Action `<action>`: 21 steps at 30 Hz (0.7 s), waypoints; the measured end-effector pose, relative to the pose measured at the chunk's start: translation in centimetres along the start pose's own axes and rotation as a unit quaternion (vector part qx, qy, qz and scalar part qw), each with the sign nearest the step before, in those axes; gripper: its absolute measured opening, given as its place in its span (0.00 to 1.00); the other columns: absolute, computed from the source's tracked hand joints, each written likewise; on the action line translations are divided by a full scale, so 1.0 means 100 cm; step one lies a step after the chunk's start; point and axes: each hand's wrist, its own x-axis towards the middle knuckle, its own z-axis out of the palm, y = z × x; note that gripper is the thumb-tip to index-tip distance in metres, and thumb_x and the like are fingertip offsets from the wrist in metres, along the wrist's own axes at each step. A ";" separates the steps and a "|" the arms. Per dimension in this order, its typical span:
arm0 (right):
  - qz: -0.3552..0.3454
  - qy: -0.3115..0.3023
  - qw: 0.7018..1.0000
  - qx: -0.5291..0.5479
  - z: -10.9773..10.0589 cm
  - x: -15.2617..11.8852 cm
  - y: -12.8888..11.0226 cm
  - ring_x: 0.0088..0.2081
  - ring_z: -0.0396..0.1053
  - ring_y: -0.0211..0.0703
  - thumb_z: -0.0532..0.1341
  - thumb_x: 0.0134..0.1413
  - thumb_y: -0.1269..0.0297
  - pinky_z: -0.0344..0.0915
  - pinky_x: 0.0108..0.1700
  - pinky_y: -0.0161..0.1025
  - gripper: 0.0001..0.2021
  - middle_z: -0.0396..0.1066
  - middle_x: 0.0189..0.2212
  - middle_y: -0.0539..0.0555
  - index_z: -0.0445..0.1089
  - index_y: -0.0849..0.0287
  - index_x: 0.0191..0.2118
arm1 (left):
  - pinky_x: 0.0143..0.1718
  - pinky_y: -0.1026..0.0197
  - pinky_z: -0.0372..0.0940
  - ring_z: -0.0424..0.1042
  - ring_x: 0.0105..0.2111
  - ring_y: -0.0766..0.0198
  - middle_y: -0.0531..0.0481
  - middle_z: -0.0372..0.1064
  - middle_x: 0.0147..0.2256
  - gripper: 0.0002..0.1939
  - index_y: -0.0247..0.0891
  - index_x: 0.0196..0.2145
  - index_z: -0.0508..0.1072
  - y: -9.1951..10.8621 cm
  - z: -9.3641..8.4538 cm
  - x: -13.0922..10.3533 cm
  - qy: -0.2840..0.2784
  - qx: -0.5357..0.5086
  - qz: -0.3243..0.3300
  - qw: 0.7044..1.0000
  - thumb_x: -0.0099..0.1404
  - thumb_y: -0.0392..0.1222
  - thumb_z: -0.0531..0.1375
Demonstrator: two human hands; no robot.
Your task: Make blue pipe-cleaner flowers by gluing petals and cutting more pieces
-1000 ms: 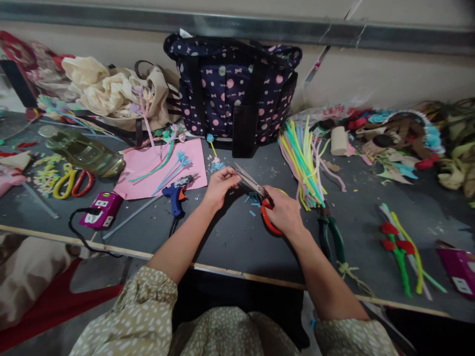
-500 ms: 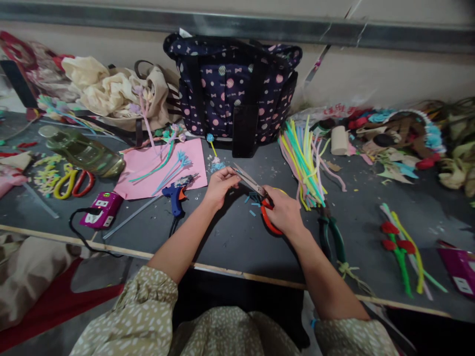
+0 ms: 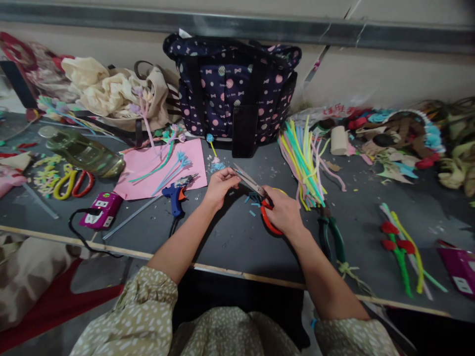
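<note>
My right hand grips a pair of scissors by its red and yellow handles, the blades pointing up and left. Close to the blade tips, my left hand is closed in a pinch; what its fingers hold is too small to make out. Several short blue cut pieces lie on the table below the blades. Beyond my left hand is a small heap of pale blue and white fluffy bits, with a blue-tipped yellow stem behind it.
A dark patterned bag stands at the back with a phone leaning on it. Pipe cleaners and green-handled pliers lie right. Left are a blue glue gun, pink sheet, bottle and purple power socket.
</note>
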 end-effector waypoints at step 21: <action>-0.006 -0.012 1.000 -0.016 0.000 -0.001 0.000 0.37 0.70 0.45 0.56 0.51 0.70 0.58 0.33 0.36 0.19 0.74 0.35 0.54 0.68 0.58 0.51 | 0.25 0.66 0.61 0.64 0.21 0.72 0.55 0.69 0.24 0.09 0.36 0.25 0.72 0.004 0.000 -0.001 0.012 0.029 -0.007 0.999 0.47 0.38 0.68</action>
